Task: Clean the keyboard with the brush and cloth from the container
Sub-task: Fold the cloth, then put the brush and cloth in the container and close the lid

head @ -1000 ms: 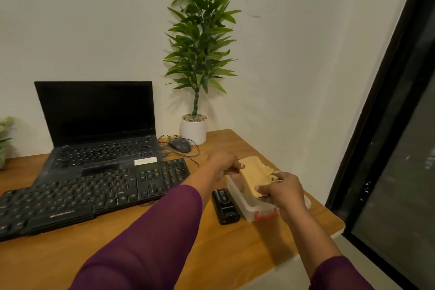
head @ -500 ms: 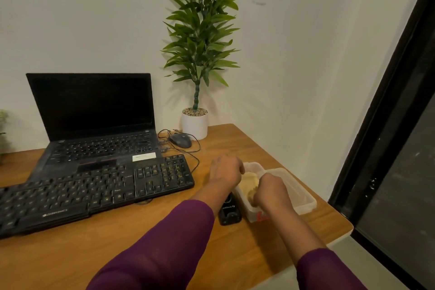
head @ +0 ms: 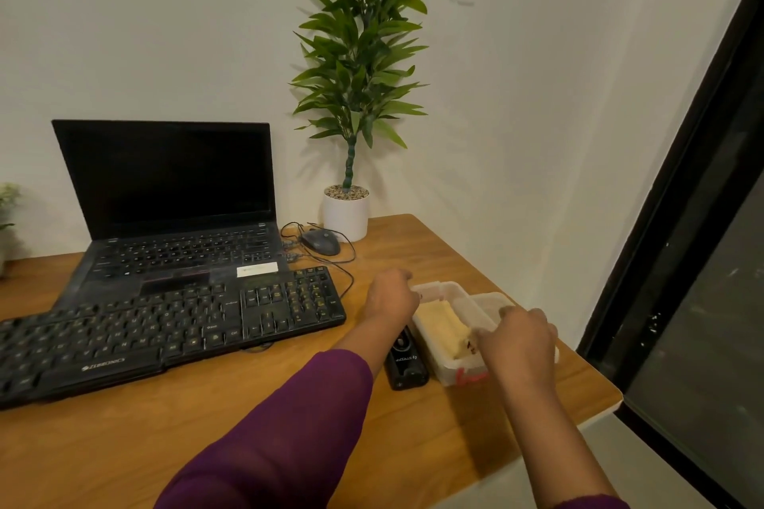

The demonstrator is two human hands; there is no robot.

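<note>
Starting at the far left edge: a bit of pale greenery (head: 7,202), cut off by the frame. Next, a black keyboard (head: 165,326) lying slantwise on the wooden desk (head: 124,446), its back edge overlapping the front of an open laptop (head: 165,198) with a dark screen. Behind the keyboard's right end, a wired mouse (head: 320,240) with looped cable, just beside a white pot holding a tall leafy plant (head: 355,54) against the wall.

Further right, the left hand (head: 390,298), purple sleeve (head: 281,434) behind it, resting at the left rim of a clear plastic container (head: 450,370); fingers curled downward, but cannot tell whether closed on anything. Below that hand, a small black device (head: 405,364) lying on the desk, touching or just beside the container's left wall. Inside the container, a folded yellow cloth (head: 440,324), not lifted out. No brush discernible among the contents.

Then the right hand (head: 519,339), over the container's right side, fingers bent loosely and spread a little apart, nothing visibly gripped. At the far right, a dark framed glass panel (head: 703,260) running floor-ward past the desk corner.
</note>
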